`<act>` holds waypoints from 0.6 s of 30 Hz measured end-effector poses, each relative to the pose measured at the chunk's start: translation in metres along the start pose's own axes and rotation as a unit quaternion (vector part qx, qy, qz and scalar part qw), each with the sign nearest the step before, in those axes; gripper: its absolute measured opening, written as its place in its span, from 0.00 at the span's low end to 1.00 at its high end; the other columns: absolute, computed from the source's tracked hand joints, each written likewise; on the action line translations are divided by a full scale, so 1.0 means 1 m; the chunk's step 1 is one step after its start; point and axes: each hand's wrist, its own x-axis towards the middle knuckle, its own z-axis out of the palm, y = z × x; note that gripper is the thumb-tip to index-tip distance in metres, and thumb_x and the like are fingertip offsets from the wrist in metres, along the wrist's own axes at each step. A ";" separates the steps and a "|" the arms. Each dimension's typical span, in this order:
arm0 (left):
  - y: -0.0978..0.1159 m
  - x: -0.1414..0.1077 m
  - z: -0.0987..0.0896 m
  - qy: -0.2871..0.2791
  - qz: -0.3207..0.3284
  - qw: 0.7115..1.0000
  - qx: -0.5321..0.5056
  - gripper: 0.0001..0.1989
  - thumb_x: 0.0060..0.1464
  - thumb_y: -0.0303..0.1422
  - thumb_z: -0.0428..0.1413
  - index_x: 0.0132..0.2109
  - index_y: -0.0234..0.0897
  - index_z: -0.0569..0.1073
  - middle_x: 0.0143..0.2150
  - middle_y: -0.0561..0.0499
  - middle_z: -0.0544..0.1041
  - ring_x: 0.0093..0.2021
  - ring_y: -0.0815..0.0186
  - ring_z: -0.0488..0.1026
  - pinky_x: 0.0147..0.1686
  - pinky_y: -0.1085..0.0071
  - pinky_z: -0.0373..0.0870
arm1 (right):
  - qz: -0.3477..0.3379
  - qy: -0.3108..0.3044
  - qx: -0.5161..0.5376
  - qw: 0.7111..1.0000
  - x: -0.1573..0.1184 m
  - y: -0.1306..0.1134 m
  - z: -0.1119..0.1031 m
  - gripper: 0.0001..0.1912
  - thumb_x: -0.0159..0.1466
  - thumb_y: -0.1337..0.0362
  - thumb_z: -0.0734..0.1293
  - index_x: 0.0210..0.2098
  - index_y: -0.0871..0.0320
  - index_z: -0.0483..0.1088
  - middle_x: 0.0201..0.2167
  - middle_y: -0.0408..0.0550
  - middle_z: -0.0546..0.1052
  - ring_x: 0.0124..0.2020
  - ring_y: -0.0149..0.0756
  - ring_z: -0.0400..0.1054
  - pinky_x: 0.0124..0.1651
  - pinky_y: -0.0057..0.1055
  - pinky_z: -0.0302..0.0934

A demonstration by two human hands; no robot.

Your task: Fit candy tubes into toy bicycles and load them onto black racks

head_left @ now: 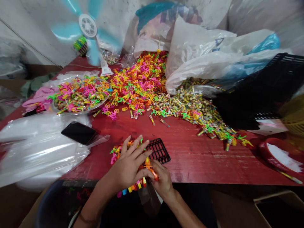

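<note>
At the table's front edge is a cluster of small bright plastic pieces [115, 155] in pink, yellow, orange, green and blue. My left hand [131, 163] lies over the cluster, palm down with its fingers stretched out, and hides most of it. My right hand [163, 181] is closed at the cluster's right side, its fingers curled round an orange plastic piece [154, 174]. A black plastic grid rack [159, 150] lies just beyond my hands. Whether the cluster sits in a similar rack is hidden.
Behind lie heaps of coloured plastic pieces [142, 79] and small printed tubes [187, 103]. A full round tray [80, 112], phone [79, 133] and plastic bags [47, 139] are left. A spinning fan [88, 27] stands behind; a red basket [267, 152] is right.
</note>
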 end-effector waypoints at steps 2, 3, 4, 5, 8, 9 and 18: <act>-0.001 0.000 0.000 0.008 0.002 1.000 -0.008 0.31 0.59 0.50 0.48 0.63 0.39 0.61 0.67 0.44 0.58 0.69 0.48 0.45 0.63 0.40 0.42 | -0.005 0.005 0.011 1.000 0.003 -0.004 -0.005 0.15 0.63 0.75 0.60 0.46 0.54 0.69 0.36 0.50 0.75 0.37 0.38 0.72 0.37 0.30 0.67; -0.001 -0.001 0.000 0.011 0.000 1.000 -0.014 0.30 0.59 0.50 0.48 0.63 0.39 0.61 0.67 0.44 0.59 0.69 0.49 0.45 0.63 0.41 0.42 | -0.007 0.008 0.015 1.000 0.005 -0.006 -0.008 0.16 0.62 0.76 0.60 0.46 0.54 0.68 0.37 0.50 0.75 0.38 0.38 0.72 0.38 0.30 0.68; -0.001 -0.001 0.000 0.015 -0.004 1.000 -0.022 0.28 0.59 0.49 0.48 0.62 0.40 0.62 0.67 0.45 0.59 0.69 0.50 0.45 0.63 0.41 0.43 | -0.006 0.011 0.018 1.000 0.006 -0.009 -0.010 0.16 0.62 0.76 0.60 0.45 0.53 0.69 0.37 0.50 0.75 0.38 0.38 0.72 0.38 0.30 0.68; 0.000 -0.001 -0.001 0.017 -0.010 0.999 -0.031 0.24 0.61 0.47 0.48 0.60 0.40 0.64 0.66 0.46 0.60 0.69 0.51 0.45 0.64 0.42 0.43 | 0.001 0.015 0.021 1.000 0.007 -0.011 -0.011 0.15 0.62 0.76 0.60 0.44 0.54 0.69 0.37 0.50 0.75 0.38 0.38 0.72 0.37 0.30 0.68; 0.001 -0.001 -0.002 0.022 -0.026 0.998 -0.057 0.15 0.63 0.40 0.47 0.52 0.41 0.70 0.65 0.48 0.62 0.69 0.54 0.46 0.64 0.43 0.44 | 0.045 0.025 0.032 0.998 0.007 -0.017 -0.012 0.11 0.60 0.76 0.62 0.35 0.54 0.69 0.33 0.47 0.74 0.34 0.35 0.71 0.33 0.27 0.67; 0.002 -0.001 -0.003 0.023 -0.029 0.997 -0.064 0.14 0.63 0.38 0.47 0.51 0.40 0.71 0.65 0.47 0.63 0.69 0.54 0.46 0.64 0.43 0.44 | 0.057 0.027 0.038 0.997 0.006 -0.018 -0.011 0.11 0.60 0.77 0.62 0.33 0.54 0.68 0.31 0.46 0.73 0.32 0.34 0.70 0.32 0.26 0.66; 0.003 -0.001 -0.002 0.027 -0.032 0.996 -0.075 0.12 0.61 0.38 0.51 0.45 0.39 0.74 0.64 0.46 0.64 0.69 0.51 0.47 0.64 0.42 0.42 | 0.158 0.020 0.097 0.983 -0.015 -0.002 0.002 0.10 0.58 0.74 0.61 0.35 0.55 0.70 0.31 0.45 0.71 0.26 0.31 0.66 0.20 0.22 0.61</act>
